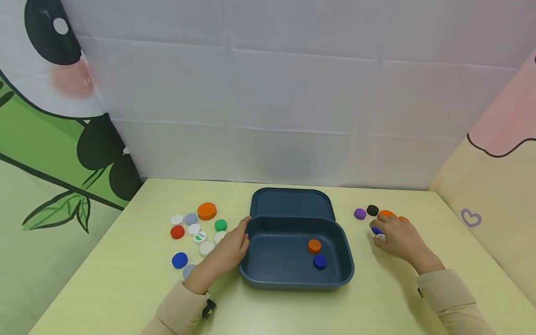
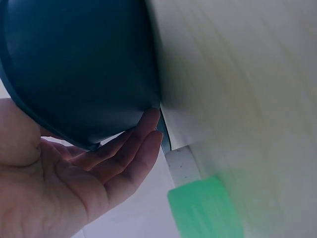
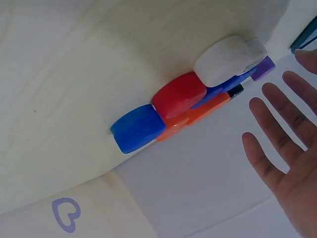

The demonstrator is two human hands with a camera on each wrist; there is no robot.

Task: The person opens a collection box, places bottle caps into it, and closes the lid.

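The left hand (image 1: 228,251) grips the left edge of the box (image 1: 276,265), which sits on the counter (image 1: 117,279) with an orange cap (image 1: 314,246) and a blue cap (image 1: 320,262) inside. The right hand (image 1: 398,238), fingers spread, is over more caps (image 3: 179,95) right of the box; contact is unclear.

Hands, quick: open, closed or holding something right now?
Left hand: holding the dark blue container by its side.
Right hand: open near the bottle caps, holding nothing.
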